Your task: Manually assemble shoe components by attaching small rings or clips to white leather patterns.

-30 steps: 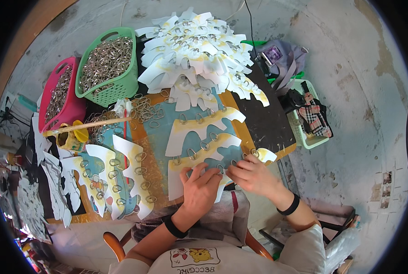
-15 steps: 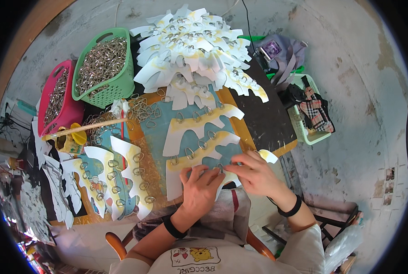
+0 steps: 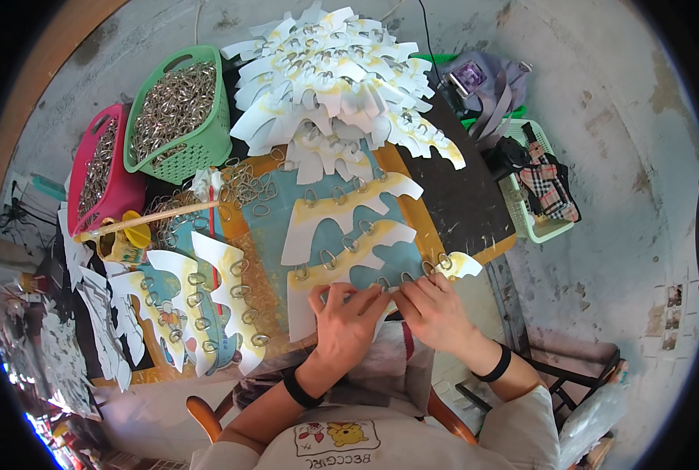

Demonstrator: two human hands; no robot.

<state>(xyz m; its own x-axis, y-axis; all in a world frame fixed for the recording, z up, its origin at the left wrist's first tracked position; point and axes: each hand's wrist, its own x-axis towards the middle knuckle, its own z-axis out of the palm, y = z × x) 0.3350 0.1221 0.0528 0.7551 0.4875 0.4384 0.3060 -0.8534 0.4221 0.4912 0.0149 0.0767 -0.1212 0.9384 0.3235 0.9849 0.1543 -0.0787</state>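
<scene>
At the table's near edge, my left hand [image 3: 344, 321] pinches the upper edge of a white scalloped piece [image 3: 463, 266] beside a metal ring [image 3: 383, 283]. My right hand [image 3: 437, 313] is closed on the same edge, fingertips close to the left ones and to another ring [image 3: 408, 276]. Both hands cover much of this piece; its yellow-smeared right end sticks out past my right hand. Just beyond lies a second scalloped piece [image 3: 396, 232] with rings along its yellowed edge, and farther off a third [image 3: 337, 215] like it.
A large heap of ringed white pieces [image 3: 326, 86] rises at the back. Left stand a green basket [image 3: 181, 160] and a pink basket [image 3: 118, 192] full of rings. Loose rings [image 3: 247, 188], a wooden stick [image 3: 157, 215] and more ringed pieces [image 3: 228, 274] lie nearer. A pale green basket [image 3: 541, 231] sits right.
My right hand has come down onto the piece's edge, its fingers now closer to the left hand. Rings near its fingertips show more plainly. The left hand has barely moved.
</scene>
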